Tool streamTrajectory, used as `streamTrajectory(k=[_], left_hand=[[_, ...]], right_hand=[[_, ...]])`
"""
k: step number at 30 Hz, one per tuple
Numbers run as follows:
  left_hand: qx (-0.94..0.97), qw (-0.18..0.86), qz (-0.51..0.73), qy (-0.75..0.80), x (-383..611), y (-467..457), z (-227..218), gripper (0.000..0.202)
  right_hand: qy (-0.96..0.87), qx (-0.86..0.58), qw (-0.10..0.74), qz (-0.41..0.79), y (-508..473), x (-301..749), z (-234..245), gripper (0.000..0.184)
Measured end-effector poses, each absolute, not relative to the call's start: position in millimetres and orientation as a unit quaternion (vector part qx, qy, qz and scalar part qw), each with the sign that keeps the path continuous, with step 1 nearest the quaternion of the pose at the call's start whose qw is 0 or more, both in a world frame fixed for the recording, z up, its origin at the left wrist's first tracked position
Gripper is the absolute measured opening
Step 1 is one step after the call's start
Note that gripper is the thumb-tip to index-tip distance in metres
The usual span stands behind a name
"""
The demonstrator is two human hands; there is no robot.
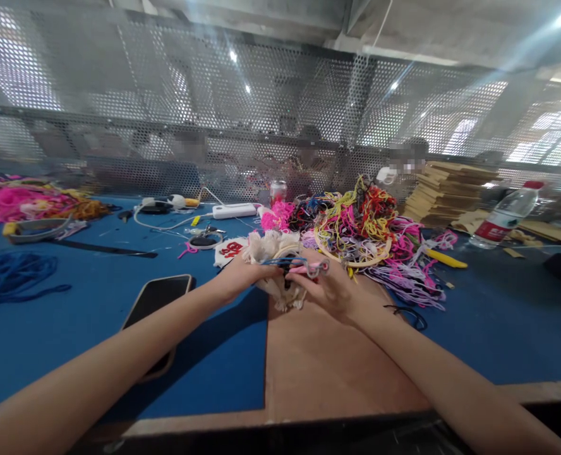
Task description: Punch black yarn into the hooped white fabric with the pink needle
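Over the middle of the table, both hands meet at a bunched cream cloth [280, 243] with frayed edges. My left hand [242, 275] grips its left side, thumb pressed across the front. My right hand [335, 291] is closed around a small pink-handled tool [309, 269], whose exact kind I cannot make out. Blue yarn [280, 260] runs across the cloth between the hands. Just behind my left hand lies a white piece with a red design [233, 249]. The cloth's far side is hidden.
Tangled colourful yarn [356, 221] and a wooden hoop [378, 260] lie beyond my right hand, near a yellow-handled tool [446, 258] and a tilted water bottle [508, 215]. A phone [160, 303] rests by my left forearm. A white power strip [234, 211] lies behind.
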State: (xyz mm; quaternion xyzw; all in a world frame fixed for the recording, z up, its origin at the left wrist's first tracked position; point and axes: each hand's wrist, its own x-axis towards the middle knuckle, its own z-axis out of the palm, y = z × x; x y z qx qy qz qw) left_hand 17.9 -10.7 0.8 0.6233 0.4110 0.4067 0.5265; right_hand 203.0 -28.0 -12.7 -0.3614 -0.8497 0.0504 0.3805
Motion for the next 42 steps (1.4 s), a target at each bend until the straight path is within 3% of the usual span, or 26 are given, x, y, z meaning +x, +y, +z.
streamTrajectory(k=[15, 24, 33, 42], left_hand=[[0.611, 0.534, 0.402, 0.423, 18, -10, 3, 0.039], [0.555, 0.583, 0.347, 0.482, 12, 0, -7, 0.021], [0.592, 0.573, 0.346, 0.449, 16, -13, 7, 0.03], [0.63, 0.564, 0.334, 0.416, 12, -4, -3, 0.04]], right_hand=[[-0.835, -0.369, 0.404, 0.059, -34, 205, -15, 0.024], [-0.832, -0.359, 0.415, 0.083, -32, 206, -12, 0.023], [-0.835, -0.377, 0.397, 0.047, -32, 206, -12, 0.022], [-0.834, -0.37, 0.401, 0.085, -34, 204, -9, 0.017]])
